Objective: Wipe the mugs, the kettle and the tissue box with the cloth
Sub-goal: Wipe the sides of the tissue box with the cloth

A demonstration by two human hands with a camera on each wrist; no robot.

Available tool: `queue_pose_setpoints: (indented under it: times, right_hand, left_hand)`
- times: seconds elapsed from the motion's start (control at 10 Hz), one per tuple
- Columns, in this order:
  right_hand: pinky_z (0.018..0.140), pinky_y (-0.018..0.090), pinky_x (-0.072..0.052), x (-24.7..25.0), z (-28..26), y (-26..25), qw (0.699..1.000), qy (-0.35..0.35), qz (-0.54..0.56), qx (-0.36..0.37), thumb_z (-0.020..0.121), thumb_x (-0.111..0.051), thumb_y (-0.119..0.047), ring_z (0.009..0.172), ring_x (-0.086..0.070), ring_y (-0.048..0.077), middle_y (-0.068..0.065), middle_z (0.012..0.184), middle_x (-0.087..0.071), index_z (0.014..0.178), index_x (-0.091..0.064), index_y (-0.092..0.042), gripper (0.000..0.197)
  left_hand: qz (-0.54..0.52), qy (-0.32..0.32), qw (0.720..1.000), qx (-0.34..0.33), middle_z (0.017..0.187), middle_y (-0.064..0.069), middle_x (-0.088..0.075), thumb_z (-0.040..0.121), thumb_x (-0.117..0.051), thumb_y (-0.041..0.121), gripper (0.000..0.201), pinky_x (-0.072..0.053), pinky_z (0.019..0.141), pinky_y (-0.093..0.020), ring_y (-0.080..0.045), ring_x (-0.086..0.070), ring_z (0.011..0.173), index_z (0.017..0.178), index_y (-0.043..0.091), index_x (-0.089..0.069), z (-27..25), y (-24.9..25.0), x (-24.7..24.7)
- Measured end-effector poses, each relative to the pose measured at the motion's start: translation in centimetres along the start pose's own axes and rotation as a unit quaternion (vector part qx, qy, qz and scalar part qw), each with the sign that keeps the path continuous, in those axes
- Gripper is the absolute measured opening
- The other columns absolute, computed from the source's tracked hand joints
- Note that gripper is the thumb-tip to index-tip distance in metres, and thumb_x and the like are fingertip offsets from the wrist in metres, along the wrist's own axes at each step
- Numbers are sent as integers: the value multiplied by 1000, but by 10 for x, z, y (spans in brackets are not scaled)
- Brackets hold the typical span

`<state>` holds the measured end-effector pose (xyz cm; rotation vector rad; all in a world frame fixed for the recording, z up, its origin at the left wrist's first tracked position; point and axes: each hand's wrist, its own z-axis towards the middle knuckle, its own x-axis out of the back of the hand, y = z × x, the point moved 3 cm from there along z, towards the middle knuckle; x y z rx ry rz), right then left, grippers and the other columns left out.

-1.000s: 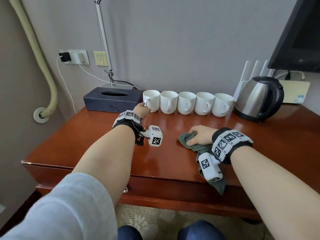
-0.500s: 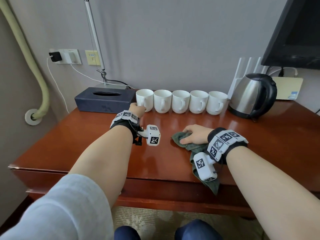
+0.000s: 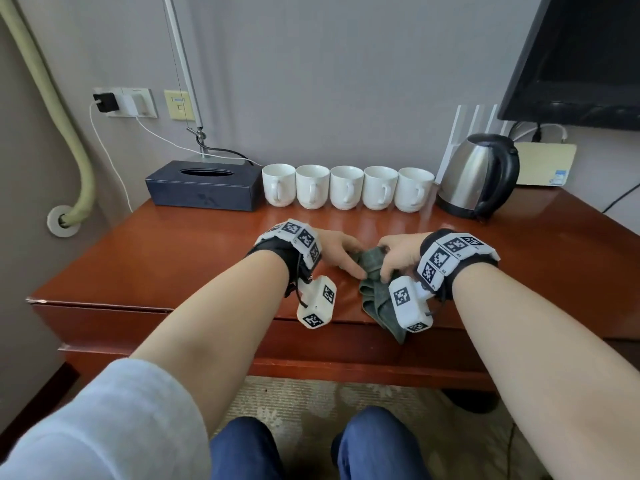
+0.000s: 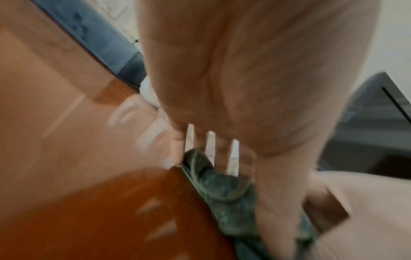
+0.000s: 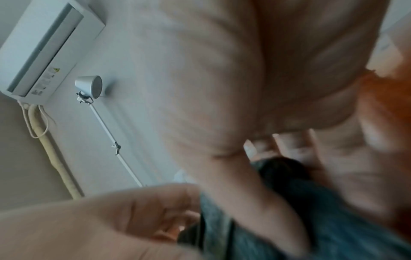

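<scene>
both hands meet at the green cloth point(image 3: 372, 271) near the front edge of the wooden desk point(image 3: 173, 265). the right hand point(image 3: 398, 252) has its fingers curled round the cloth's upper bunch; the left hand point(image 3: 337, 252) pinches the near fold between thumb and fingers. the cloth's tail hangs over the desk edge. five white mugs point(image 3: 346, 187) stand in a row at the back, handles forward, between the dark tissue box point(image 3: 204, 187) on the left and the steel kettle point(image 3: 479, 174) on the right, all well apart from the hands. judged step: gathering the cloth before wiping. next move calls for a firm wad in one hand and the other free to steady a mug.
</scene>
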<state>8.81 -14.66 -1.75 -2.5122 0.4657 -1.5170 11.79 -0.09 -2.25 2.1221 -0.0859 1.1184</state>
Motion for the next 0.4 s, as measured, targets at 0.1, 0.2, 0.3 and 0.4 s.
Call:
queue_pose_setpoints:
  times: [0.1,0.2,0.3,0.4]
  right_hand:
    - [67,25,-41,-7,3,-6,988,122,17,96,77,-72,-2,92,-50,19,0,106,-50,119,-50,-16,49]
    - [68,25,-39,-13,2,-14,953,242,72,166,81,-60,4,83,-52,19,2,92,-57,95,-51,-17,27]
    - [70,21,-38,-22,9,-16,968,180,23,172,82,-52,8,83,-53,16,4,98,-63,92,-62,-17,29]
    - [74,22,-42,-6,10,-20,973,142,53,172,82,-59,4,88,-57,14,-3,89,-63,93,-71,-16,26]
  left_hand:
    - [-12,67,997,22,104,-5,-64,89,-72,20,29,-51,71,-21,-11,-64,78,113,7,-62,-2,-3,-6]
    - [134,109,982,79,99,-6,-61,89,-71,34,38,-43,73,-27,-21,-56,85,113,7,-62,-20,-10,-1]
    - [182,72,973,124,105,0,-61,85,-71,48,48,-44,82,-28,-19,-57,94,121,17,-62,-28,-23,-1]
    - [188,67,971,134,107,4,-64,84,-57,70,54,-45,87,-31,-17,-60,100,119,29,-61,-33,-19,12]
